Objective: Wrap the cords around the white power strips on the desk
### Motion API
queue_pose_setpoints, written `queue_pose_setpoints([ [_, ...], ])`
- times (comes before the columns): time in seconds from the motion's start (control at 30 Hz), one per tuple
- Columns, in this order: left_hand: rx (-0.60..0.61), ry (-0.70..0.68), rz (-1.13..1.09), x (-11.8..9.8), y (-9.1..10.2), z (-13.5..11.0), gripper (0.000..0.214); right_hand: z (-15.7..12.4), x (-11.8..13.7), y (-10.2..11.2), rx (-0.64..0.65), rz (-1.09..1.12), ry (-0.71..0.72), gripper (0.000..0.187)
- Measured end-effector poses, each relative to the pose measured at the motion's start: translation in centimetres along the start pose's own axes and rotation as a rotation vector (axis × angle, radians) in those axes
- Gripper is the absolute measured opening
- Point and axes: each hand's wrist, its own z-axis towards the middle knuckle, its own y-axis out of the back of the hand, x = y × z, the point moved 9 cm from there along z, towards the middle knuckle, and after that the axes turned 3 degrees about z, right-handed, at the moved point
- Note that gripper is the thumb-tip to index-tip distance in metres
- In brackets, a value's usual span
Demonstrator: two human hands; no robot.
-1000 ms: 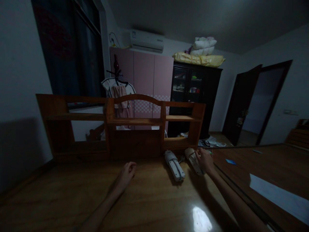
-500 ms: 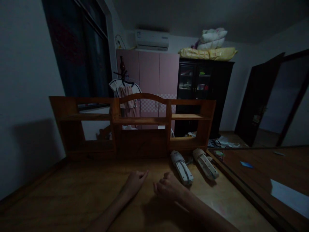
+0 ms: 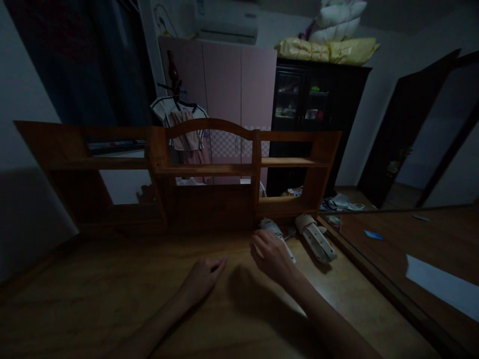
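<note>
Two pale, long, strap-like objects lie side by side on the wooden desk [image 3: 112,299] in front of the shelf unit. My right hand [image 3: 272,255] lies over the near end of the left pale object [image 3: 275,230], with its fingers curled down on it. The right pale object [image 3: 316,240] lies untouched just to the right of that hand. My left hand [image 3: 204,276] rests on the desk to the left, its fingers loosely curled with nothing in them. The room is dim, so fine detail of the objects is hard to make out.
A low wooden shelf unit [image 3: 209,169] stands along the desk's back edge. A second, darker table [image 3: 419,249] adjoins on the right, with a white sheet [image 3: 441,285] and a small blue card [image 3: 373,234] on it. Wardrobes and a dark cabinet stand behind.
My right hand left the right pale object, drew back to the middle of the desk as a fist, then went forward onto the left pale object. My left hand stayed almost still.
</note>
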Motion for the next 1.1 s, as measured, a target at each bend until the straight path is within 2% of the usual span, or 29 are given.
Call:
queue_pose_setpoints([
  [0.07, -0.009, 0.006, -0.021, -0.2, 0.4, 0.0, 0.048, -0.2, -3.4, 1.4, -0.068, -0.042, -0.121, 0.035],
  [0.1, -0.015, 0.012, -0.024, -0.3, 0.5, 0.0, 0.048, -0.5, -5.0, 1.4, -0.056, -0.068, -0.153, 0.043],
  [0.17, -0.022, 0.014, -0.02, -0.4, 0.7, -0.1, 0.046, -1.3, -7.9, 0.1, 0.037, -0.098, -0.189, 0.053],
  [0.23, -0.029, 0.007, -0.004, -0.6, 0.8, -0.1, 0.044, -2.3, -10.1, -1.6, 0.137, -0.099, -0.228, 0.055],
  [0.33, -0.043, -0.004, 0.028, -0.6, 0.9, 0.0, 0.04, -3.3, -12.0, -3.4, 0.223, -0.069, -0.314, 0.059],
  [0.43, -0.045, -0.005, 0.049, -0.3, 0.8, 0.1, 0.037, -3.5, -12.3, -4.1, 0.276, -0.039, -0.356, 0.066],
  [0.53, -0.044, -0.01, 0.071, -0.2, 0.7, 0.1, 0.036, -3.3, -11.8, -4.3, 0.314, 0.004, -0.34, 0.069],
  [0.9, -0.048, -0.03, 0.114, -0.4, 0.6, 0.0, 0.034, -3.2, -11.8, -4.6, 0.382, 0.054, -0.326, 0.086],
  [1.1, -0.05, -0.032, 0.118, -0.3, 0.5, -0.1, 0.031, -3.3, -12.0, -4.7, 0.386, 0.046, -0.344, 0.09],
])
